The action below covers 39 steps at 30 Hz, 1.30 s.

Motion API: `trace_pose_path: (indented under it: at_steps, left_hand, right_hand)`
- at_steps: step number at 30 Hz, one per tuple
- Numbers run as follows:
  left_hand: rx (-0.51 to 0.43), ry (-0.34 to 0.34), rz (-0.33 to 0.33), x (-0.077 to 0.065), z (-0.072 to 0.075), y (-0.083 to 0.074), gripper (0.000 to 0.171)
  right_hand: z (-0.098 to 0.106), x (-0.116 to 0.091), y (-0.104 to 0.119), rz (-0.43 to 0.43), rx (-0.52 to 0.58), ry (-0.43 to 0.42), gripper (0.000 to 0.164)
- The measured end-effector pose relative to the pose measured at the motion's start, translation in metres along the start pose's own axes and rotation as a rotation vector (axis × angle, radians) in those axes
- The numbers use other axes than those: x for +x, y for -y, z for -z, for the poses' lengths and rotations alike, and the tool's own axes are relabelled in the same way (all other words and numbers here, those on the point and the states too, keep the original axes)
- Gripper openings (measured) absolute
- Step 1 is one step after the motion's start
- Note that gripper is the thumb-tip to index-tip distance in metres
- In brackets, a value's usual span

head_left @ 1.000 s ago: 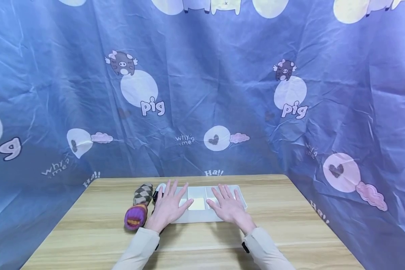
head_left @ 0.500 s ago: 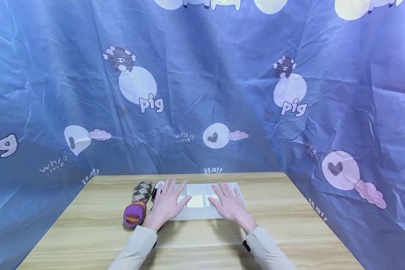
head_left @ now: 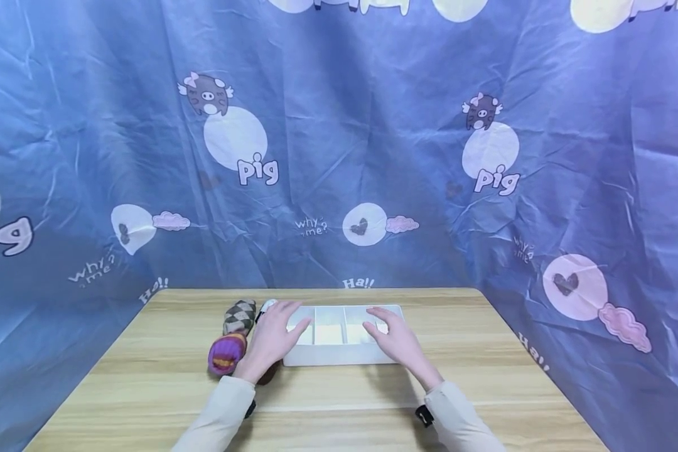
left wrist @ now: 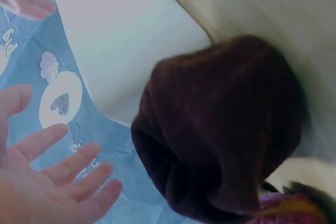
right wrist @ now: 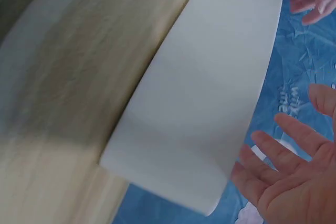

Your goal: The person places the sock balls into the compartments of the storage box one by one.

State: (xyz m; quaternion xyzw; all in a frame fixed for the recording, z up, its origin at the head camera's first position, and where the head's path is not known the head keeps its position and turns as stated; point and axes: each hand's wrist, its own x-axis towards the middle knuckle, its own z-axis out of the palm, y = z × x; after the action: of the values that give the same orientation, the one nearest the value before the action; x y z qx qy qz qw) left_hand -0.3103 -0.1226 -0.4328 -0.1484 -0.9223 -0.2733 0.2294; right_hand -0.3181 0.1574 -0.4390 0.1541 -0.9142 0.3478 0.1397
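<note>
A white divided box (head_left: 339, 356) stands on the table, its several compartments facing up. My left hand (head_left: 272, 336) hovers over its left end, fingers loosely bent and thumb pointing inward. Over the right end hangs my right hand (head_left: 400, 344), likewise relaxed, with nothing in its grasp. A dark brown rolled sock (left wrist: 220, 124) lies beside the box below the left hand, which mostly hides it in the head view. Farther left sit a purple striped rolled sock (head_left: 226, 353) and a grey argyle one (head_left: 240, 316). A black-and-white item (head_left: 267, 306) is partly covered by the left hand.
The wooden table (head_left: 503, 389) stretches to the right of the box and in front of it. A blue curtain (head_left: 328, 157) printed with pigs hangs along the back and sides. Dark wrist cameras (head_left: 424, 415) sit under the cuffs.
Both hands have turned from flat, spread fingers to a more sideways pose with bent fingers. The forearms have moved slightly apart, showing more of the box. Socks and box stay put.
</note>
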Motion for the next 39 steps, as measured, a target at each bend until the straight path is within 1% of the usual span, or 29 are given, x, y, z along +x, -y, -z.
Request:
trace_pose_path:
  at_steps: [1,4,6,9,12,16,21,23,25,28,31,33,39]
  left_hand:
    - [-0.039,0.001,0.009,0.0,0.001,0.001,0.047]
    - [-0.142,0.02,0.048,-0.001,0.005,0.007,0.046]
    - [-0.187,0.028,0.068,-0.002,0.006,0.013,0.045]
    - [-0.236,0.016,0.085,-0.006,0.009,0.021,0.045]
    - [-0.276,0.003,0.089,-0.008,0.012,0.029,0.045]
    - [-0.336,-0.004,0.111,-0.012,0.019,0.04,0.046]
    - [-0.378,0.003,0.142,-0.018,0.027,0.055,0.051]
    - [-0.399,0.023,0.157,-0.021,0.029,0.062,0.053]
    - [-0.441,0.054,0.179,-0.023,0.029,0.068,0.056]
    - [-0.514,0.11,0.211,-0.025,0.03,0.074,0.061]
    - [-0.58,0.152,0.222,-0.025,0.032,0.078,0.064]
    - [-0.598,0.165,0.218,-0.026,0.034,0.08,0.065]
    - [-0.624,0.152,0.21,-0.03,0.042,0.086,0.061]
  right_hand:
    - [0.002,0.0,-0.003,-0.013,0.02,-0.006,0.044]
    - [0.007,-0.001,-0.013,-0.039,0.03,-0.018,0.047]
    - [0.011,-0.001,-0.02,-0.063,0.034,-0.007,0.053]
    - [0.018,-0.004,-0.03,-0.104,0.057,0.031,0.061]
    - [0.025,-0.007,-0.04,-0.158,0.117,0.088,0.071]
    - [0.033,-0.011,-0.054,-0.212,0.26,0.163,0.08]
    - [0.037,-0.013,-0.071,-0.215,0.485,0.237,0.079]
    - [0.037,-0.014,-0.075,-0.231,0.563,0.271,0.079]
    - [0.037,-0.014,-0.079,-0.262,0.639,0.298,0.08]
    - [0.037,-0.014,-0.083,-0.307,0.702,0.305,0.081]
    - [0.037,-0.013,-0.086,-0.326,0.73,0.3,0.081]
    - [0.036,-0.013,-0.087,-0.329,0.726,0.302,0.081]
    - [0.035,-0.015,-0.089,-0.341,0.7,0.307,0.078]
